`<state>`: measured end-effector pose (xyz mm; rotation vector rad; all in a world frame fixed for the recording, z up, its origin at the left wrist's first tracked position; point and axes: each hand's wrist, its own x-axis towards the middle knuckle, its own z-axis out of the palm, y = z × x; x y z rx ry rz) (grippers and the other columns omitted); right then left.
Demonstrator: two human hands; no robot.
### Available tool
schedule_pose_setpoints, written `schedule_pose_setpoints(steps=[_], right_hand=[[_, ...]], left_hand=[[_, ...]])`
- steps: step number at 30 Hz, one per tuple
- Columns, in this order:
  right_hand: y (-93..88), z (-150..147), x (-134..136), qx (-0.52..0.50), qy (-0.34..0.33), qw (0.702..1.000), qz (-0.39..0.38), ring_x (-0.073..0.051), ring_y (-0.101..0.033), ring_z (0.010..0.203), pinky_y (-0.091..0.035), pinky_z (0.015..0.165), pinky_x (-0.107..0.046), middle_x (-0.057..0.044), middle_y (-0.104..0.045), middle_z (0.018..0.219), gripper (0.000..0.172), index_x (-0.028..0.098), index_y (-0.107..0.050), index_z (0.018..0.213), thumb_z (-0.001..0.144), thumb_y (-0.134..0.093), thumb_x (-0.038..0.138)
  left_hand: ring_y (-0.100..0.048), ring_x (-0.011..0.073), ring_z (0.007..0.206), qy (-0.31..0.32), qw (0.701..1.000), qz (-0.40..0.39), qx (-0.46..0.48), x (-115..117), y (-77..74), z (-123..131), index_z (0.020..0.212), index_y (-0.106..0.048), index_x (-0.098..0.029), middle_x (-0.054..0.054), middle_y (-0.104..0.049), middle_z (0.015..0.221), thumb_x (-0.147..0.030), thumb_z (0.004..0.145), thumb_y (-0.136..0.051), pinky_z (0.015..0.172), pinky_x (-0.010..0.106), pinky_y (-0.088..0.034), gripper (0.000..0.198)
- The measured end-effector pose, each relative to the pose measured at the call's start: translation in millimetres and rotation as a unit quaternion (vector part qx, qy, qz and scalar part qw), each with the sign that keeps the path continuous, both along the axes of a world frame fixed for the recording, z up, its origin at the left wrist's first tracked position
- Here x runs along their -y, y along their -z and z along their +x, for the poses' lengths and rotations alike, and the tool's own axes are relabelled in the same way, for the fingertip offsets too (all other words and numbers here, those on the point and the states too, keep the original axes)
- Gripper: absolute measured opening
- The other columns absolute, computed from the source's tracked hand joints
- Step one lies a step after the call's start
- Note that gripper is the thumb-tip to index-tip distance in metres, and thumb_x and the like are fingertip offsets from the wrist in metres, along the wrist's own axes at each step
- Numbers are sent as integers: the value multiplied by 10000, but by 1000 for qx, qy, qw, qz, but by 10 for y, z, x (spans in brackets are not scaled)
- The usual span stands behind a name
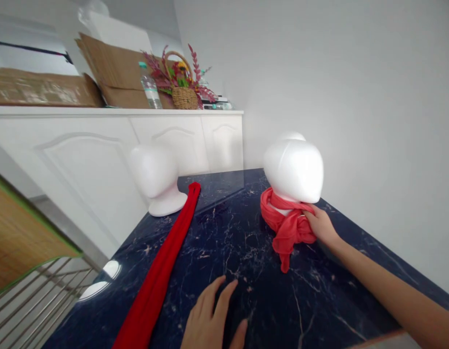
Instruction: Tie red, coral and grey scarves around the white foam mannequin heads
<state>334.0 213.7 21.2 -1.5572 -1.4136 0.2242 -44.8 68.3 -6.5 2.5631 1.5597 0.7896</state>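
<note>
A white foam mannequin head (293,167) stands at the right of the table, with a coral-red scarf (291,228) wrapped and knotted around its neck, one end hanging down in front. My right hand (321,225) grips the scarf at the right side of the neck; its fingertips are partly hidden in the cloth. Low in the middle, my left hand (213,317) is over the table with its fingers apart, holding nothing. To its left a long bright red scarf (166,261) lies stretched out, its far end beside a second white mannequin head (157,174).
The dark blue marbled table (224,242) reaches to the grey wall. Behind it, a white cabinet (166,126) carries cardboard (118,68), a plastic bottle (150,89) and a wicker flower basket (184,97). At left is a metal rack (42,295) by a bamboo mat (24,237).
</note>
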Motion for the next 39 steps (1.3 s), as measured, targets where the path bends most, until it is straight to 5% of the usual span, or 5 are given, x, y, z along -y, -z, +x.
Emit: schedule_pose_setpoints(steps=[7, 22, 27, 32, 39], right_hand=[[-48, -749, 463, -240, -95, 966, 10, -284, -553, 1276, -342, 1156, -467, -77, -615, 1363, 517, 187, -633, 1308, 840, -586, 400], [-172, -1569, 1201, -410, -276, 861, -119, -236, -352, 1443, -246, 1230, -473, 21, -394, 1560, 658, 338, -456, 1457, 859, -701, 465], [-155, -1344, 1169, -394, -294, 859, -140, -245, -567, 1249, -530, 998, -412, -15, -544, 1428, 457, 340, -489, 1363, 946, -556, 515], [-167, -1038, 956, -211, -294, 913, -189, -155, -629, 657, -506, 531, -248, -24, -694, 976, 318, 246, -567, 1195, 922, -552, 408], [-195, -801, 718, 162, -275, 943, -97, -232, -650, 875, -506, 795, -344, -76, -700, 1031, 275, 202, -675, 1098, 860, -543, 164]], left_hand=[[-191, 271, 1522, 52, 972, -199, 114, -369, -720, 362, 1569, -222, -243, 109, -206, 1645, -456, 964, -478, 1222, 546, -232, 691], [-360, 247, 1425, 33, 962, -129, 240, -552, -777, 496, 1406, -431, -191, 121, -424, 1511, -398, 971, -498, 1211, 474, -261, 486], [-616, 264, 1141, 15, 968, -144, 206, -377, -859, 623, 1283, -460, -241, 83, -645, 1238, -429, 945, -542, 982, 455, -478, 395], [-626, 325, 1075, -25, 995, -48, 83, -255, -799, 901, 1241, -519, -195, 99, -684, 1152, -468, 770, -756, 953, 510, -455, 593], [-665, 217, 917, 0, 999, 31, -13, -328, -753, 797, 1370, -524, -281, 6, -729, 1007, -95, 915, -473, 850, 378, -480, 494]])
